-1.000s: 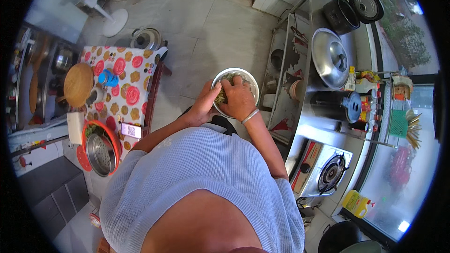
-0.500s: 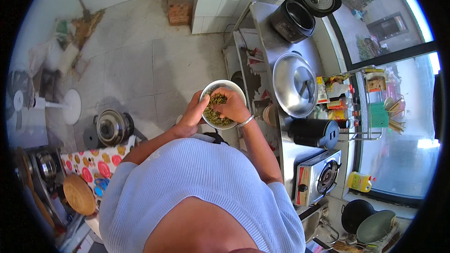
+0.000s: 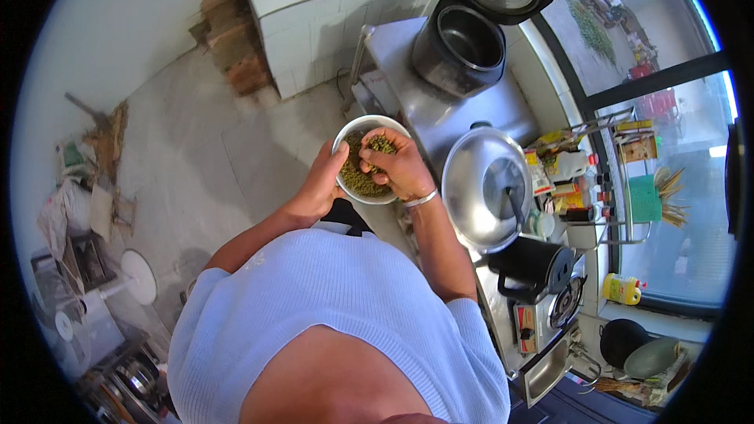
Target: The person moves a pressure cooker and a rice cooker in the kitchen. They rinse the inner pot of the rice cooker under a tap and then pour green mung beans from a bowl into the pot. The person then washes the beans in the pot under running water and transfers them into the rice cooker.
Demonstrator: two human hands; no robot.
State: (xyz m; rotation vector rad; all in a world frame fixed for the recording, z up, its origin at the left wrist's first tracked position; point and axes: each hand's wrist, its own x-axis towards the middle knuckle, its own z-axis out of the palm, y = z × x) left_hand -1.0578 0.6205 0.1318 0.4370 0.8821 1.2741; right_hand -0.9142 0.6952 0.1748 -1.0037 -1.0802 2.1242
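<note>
My left hand [image 3: 320,179] is closed on the left side of a round, pale bowl [image 3: 369,121], its thumb over the rim. Small green beans [image 3: 360,181], which look like mung beans, lie inside the bowl. My right hand [image 3: 405,170] reaches in over the right rim with its fingers curled around a clump of the beans. Some of them show between the thumb and fingers. A band circles the right wrist. The bowl is held up in front of my body, close to the metal counter [image 3: 408,59].
On the counter stand an open black rice cooker [image 3: 463,55], a large steel lid [image 3: 475,188], a black jug [image 3: 534,267] and a gas stove [image 3: 530,326]. Bottles and a rack line the window. A tiled stove block [image 3: 314,31] stands ahead; a white stool [image 3: 140,276] is at left.
My view has turned and come nearer the counter, with the rice cooker now larger. In the bowl, my right hand has turned and holds a clump of beans higher. The left hand keeps its grip.
</note>
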